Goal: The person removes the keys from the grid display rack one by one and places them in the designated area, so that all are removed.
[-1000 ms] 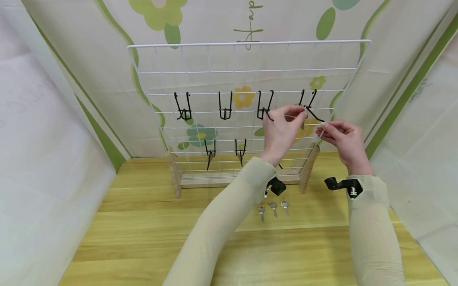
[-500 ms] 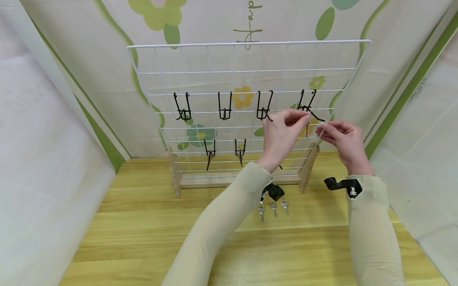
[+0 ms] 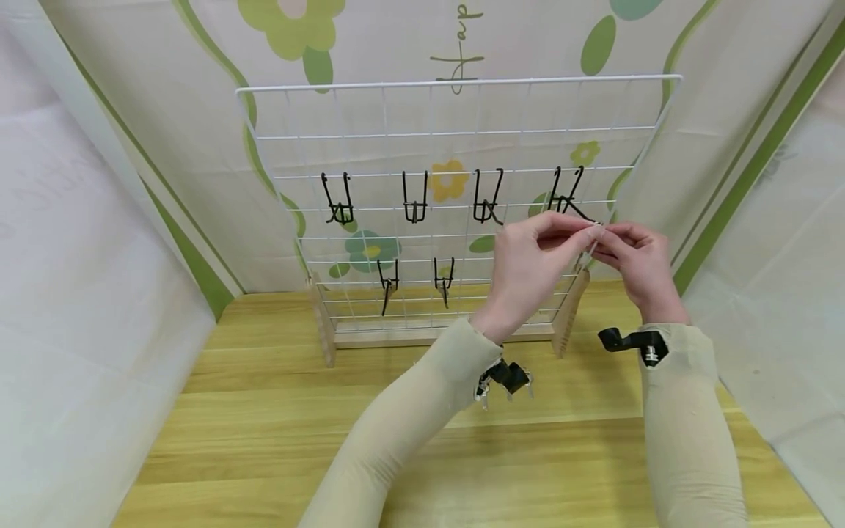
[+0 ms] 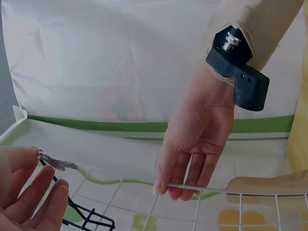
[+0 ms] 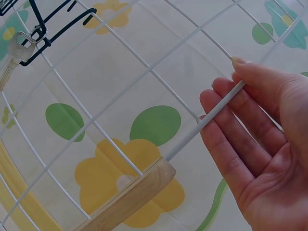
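A white wire grid (image 3: 462, 79) stands on wooden feet (image 3: 566, 315) at the back of the table. Several black hooks hang on it. My left hand (image 3: 535, 249) is raised at the upper right hook (image 3: 569, 198), and in the left wrist view it (image 4: 24, 192) pinches a small silver key (image 4: 60, 164) by its head. In the right wrist view the key (image 5: 19, 45) lies against the black hook wire. My right hand (image 3: 634, 257) pinches the grid's right edge rod (image 5: 207, 122) between thumb and fingers. The two hands almost touch.
The other black hooks, such as one at the upper left (image 3: 339, 202), hang in two rows. Small keys (image 3: 485, 396) lie on the wooden table (image 3: 264, 440), mostly hidden behind my left wrist. Patterned cloth walls (image 3: 99, 257) close in left, right and behind.
My left hand has moved right and slightly down along the upper right hook, up to my right hand. Its forearm now covers the keys on the table. The right hand has stayed put.
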{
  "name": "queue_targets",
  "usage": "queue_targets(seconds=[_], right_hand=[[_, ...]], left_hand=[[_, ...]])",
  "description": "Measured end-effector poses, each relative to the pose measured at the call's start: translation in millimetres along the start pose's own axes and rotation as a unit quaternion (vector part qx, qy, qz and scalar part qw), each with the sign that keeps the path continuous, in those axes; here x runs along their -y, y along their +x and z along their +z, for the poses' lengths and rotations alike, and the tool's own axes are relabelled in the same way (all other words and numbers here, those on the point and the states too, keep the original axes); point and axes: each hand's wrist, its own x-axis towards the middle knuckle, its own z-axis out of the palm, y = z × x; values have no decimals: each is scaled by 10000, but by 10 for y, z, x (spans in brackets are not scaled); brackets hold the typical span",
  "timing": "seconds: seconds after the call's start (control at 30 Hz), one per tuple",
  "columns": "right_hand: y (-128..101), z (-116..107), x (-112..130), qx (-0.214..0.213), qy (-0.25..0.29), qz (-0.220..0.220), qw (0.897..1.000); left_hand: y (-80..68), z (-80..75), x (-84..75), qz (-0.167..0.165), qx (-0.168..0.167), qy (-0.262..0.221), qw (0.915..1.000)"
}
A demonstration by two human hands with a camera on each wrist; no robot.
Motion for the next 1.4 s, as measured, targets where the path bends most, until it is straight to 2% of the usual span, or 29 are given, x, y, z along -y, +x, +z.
queue_targets(seconds=[0.27,0.37,0.57,0.77,0.9,1.03,1.27,1.4], right_hand=[[-22,-3,13,-234,-637,124,9976],[-20,2,21,-182,-504,135,9985],[-7,16,8,153,-28,-25,9999],[-5,7,0,247,21,-32,9997],[0,2,-2,252,79,40,9996],[-1,0,-4,248,107,97,9996],[-1,9,3,285,108,46,9995],[-5,8,4,275,149,40,9995]], left_hand=[[-102,20,-175,239,307,79,9992],[-162,-14,-195,303,421,128,9986],[-313,-153,-112,382,573,226,9974],[-500,-358,69,225,641,172,9975],[-645,-520,209,-79,584,254,9979],[-835,-696,387,-617,560,497,9953],[-1255,-976,758,-1575,602,889,9817],[-1497,-1091,1000,-1923,746,947,9739]])
